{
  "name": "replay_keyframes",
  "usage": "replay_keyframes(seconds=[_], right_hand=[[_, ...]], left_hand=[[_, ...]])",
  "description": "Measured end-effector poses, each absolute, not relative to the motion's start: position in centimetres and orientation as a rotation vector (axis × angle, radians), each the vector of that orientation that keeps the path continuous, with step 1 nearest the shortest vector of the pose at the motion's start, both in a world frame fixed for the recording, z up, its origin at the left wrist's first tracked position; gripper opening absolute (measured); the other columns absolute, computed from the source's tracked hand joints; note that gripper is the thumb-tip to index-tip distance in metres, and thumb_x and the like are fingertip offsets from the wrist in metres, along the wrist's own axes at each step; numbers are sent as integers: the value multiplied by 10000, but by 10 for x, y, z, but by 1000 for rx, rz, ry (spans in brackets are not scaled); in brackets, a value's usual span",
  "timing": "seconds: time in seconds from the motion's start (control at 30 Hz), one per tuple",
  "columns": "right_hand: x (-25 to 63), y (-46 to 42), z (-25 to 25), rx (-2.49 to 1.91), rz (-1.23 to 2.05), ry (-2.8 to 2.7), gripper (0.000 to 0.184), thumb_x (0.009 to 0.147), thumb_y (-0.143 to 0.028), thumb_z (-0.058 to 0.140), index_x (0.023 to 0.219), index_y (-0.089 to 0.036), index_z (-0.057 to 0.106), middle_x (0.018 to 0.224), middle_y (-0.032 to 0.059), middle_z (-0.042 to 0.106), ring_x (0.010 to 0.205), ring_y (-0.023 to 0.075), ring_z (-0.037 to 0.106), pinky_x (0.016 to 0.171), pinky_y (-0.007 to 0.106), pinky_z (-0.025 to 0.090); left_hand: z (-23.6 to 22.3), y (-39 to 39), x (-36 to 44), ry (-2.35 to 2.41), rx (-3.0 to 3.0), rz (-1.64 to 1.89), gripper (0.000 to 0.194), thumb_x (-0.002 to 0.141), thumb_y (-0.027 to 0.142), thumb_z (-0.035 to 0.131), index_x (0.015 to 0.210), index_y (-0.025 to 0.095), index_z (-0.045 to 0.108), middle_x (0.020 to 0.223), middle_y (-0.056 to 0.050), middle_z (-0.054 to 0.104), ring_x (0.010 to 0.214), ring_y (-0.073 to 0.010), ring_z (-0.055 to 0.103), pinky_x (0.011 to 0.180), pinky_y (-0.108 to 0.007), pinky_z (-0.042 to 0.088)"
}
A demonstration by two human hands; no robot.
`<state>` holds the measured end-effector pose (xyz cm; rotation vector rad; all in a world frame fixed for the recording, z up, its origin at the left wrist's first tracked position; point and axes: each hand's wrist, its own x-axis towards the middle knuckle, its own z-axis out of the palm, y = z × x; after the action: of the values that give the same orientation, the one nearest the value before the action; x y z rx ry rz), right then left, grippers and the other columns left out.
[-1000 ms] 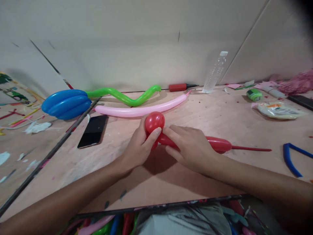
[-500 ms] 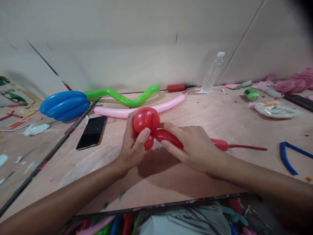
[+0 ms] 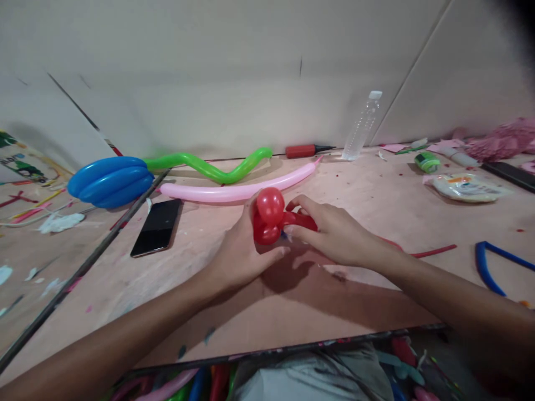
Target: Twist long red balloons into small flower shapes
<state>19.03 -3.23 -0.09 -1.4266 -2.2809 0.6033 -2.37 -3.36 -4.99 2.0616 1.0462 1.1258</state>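
A red modelling balloon [image 3: 271,206], twisted into round bubbles at one end, is held between my hands above the table. My left hand [image 3: 246,242] cups the bubbles from the left, its thumb stretched out below them. The fingers of my right hand [image 3: 330,225] close around the long section just right of the twist. Past my right wrist the balloon's thin uninflated tail [image 3: 434,251] sticks out. Behind my hands lies a long pink balloon [image 3: 238,192], and farther back a wavy green balloon [image 3: 225,176] joins a blue balloon bundle [image 3: 111,181].
A black phone [image 3: 156,228] lies left of my hands. Along the wall are a red hand pump [image 3: 301,151] and a clear bottle [image 3: 361,125]. To the right sit a plastic packet [image 3: 466,187], a green roll [image 3: 427,162] and a bent blue balloon [image 3: 485,270].
The red balloon's bubble end has turned and shifted right. My left hand has moved right with it, its thumb dropping from the big bubble to below. My right hand's grip has shifted slightly.
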Motion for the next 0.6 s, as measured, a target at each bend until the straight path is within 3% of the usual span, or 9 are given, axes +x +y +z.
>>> replay_keyframes(seconds=[0.07, 0.13, 0.27, 0.33, 0.5, 0.6], right_hand=[[193, -29, 0, -1352, 644, -2313, 278, 1009, -432, 531, 1143, -224, 659, 1117, 94, 760, 980, 288, 705, 844, 399, 511], [195, -27, -2, -1257, 681, -2321, 284, 997, -422, 556, 1179, -228, 654, 1150, 92, 752, 1009, 281, 703, 867, 404, 524], [198, -27, -2, -1127, 654, -2220, 717, 866, -483, 739, 1482, -238, 465, 1493, 136, 574, 1253, 312, 622, 988, 450, 524], [196, -31, 6, -1132, 567, -2204, 845, 810, -566, 781, 1514, -251, 437, 1529, 135, 534, 1273, 327, 600, 994, 469, 523], [185, -36, 36, -1162, 609, -2302, 597, 867, -605, 717, 1355, -281, 602, 1112, 56, 748, 889, 258, 694, 740, 376, 536], [176, -29, 38, -1039, 767, -2233, 440, 900, -547, 706, 1220, -249, 652, 1089, 44, 743, 878, 227, 691, 743, 351, 535]], left_hand=[[-50, -32, -22, 1042, 2068, 1106, 670, 850, 316, 792, 1447, 224, 502, 1464, -127, 588, 1333, -324, 572, 1146, -489, 446], [-51, -30, -22, 1061, 2041, 1123, 562, 868, 264, 755, 1387, 205, 546, 1406, -127, 632, 1269, -307, 615, 1103, -476, 484], [-48, -30, -27, 1031, 2048, 1182, 637, 823, 258, 800, 1407, 214, 549, 1428, -108, 636, 1265, -294, 627, 1086, -441, 504], [-43, -32, -30, 1005, 2087, 1154, 649, 825, 295, 807, 1420, 229, 556, 1441, -96, 635, 1274, -296, 626, 1086, -433, 503], [-26, -33, -37, 898, 2150, 1090, 558, 815, 360, 818, 1326, 227, 638, 1337, -74, 705, 1202, -302, 663, 1038, -407, 515], [-19, -31, -43, 845, 2103, 1111, 423, 825, 374, 799, 1194, 190, 704, 1193, -67, 760, 1081, -288, 701, 958, -380, 532]])
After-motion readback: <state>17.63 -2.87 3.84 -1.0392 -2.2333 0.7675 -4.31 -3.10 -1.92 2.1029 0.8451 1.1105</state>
